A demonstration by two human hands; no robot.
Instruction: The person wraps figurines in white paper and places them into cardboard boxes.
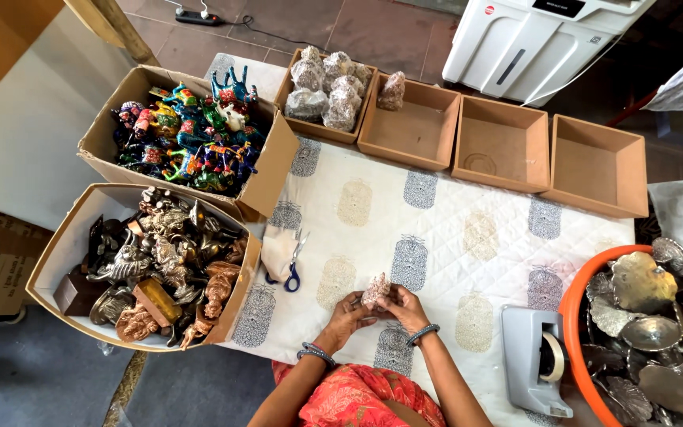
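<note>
Both hands closed around one small wrapped figurine [375, 290], lower centre of frame.
Left hand [347, 319] and right hand [406, 308] pinch it from either side; judging by this, keeping the wrap taut and the piece low over the printed cloth [436, 229] helps. Scissors [294, 265] lie left, tape dispenser [537, 360] right; four brown trays [507, 142] along upper edge, tiled floor beyond.

Scissors [294, 265] lie left of tape dispenser [537, 360].
</note>
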